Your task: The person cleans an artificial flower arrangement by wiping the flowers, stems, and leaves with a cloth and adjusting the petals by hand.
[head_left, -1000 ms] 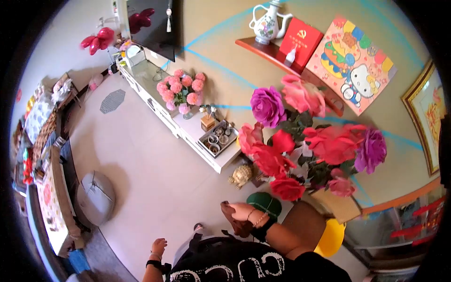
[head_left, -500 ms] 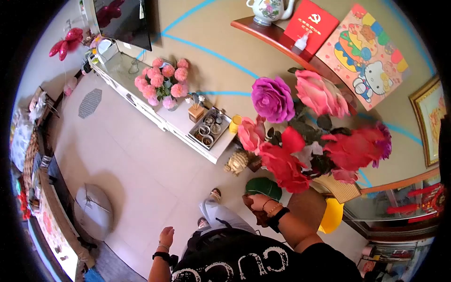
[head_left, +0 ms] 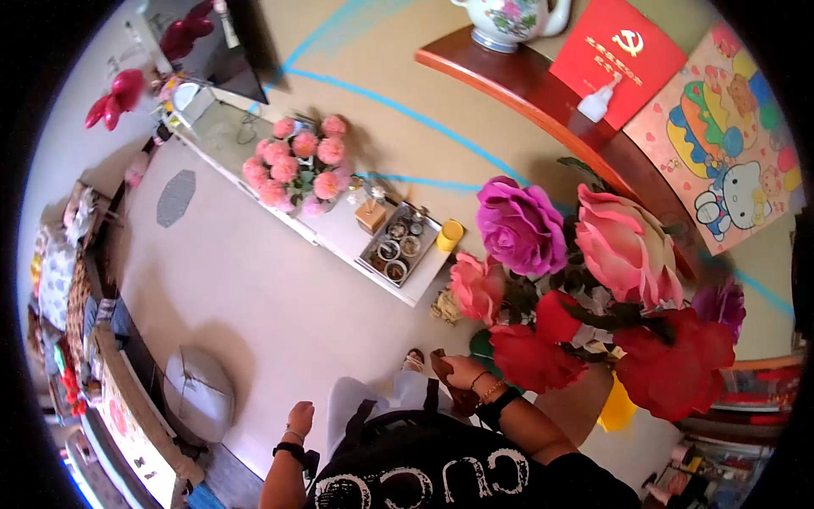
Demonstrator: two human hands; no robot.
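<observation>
My right hand (head_left: 464,371) is closed around a crumpled brown cloth (head_left: 442,370), held low beside my body under the large artificial roses. A dark band and beads circle that wrist. My left hand (head_left: 300,418) hangs at my left side with loosely bent fingers, and nothing shows in it. Nearest my right hand are a red rose (head_left: 534,356) and a small part of a dark green thing (head_left: 482,349). Above them stand a purple rose (head_left: 521,227) and a big pink rose (head_left: 627,246).
A white low cabinet (head_left: 288,222) along the wall carries pink flowers (head_left: 288,161), a tray of small jars (head_left: 370,257) and a yellow cup (head_left: 449,236). On a wooden shelf (head_left: 509,81) are a teapot (head_left: 509,19), a red booklet (head_left: 632,51) and a white bottle (head_left: 597,103). A grey pouf (head_left: 199,392) sits left.
My view has moved closer to the roses and shelf, which now look larger. The cloth stays in my right hand. My left hand still hangs at my side.
</observation>
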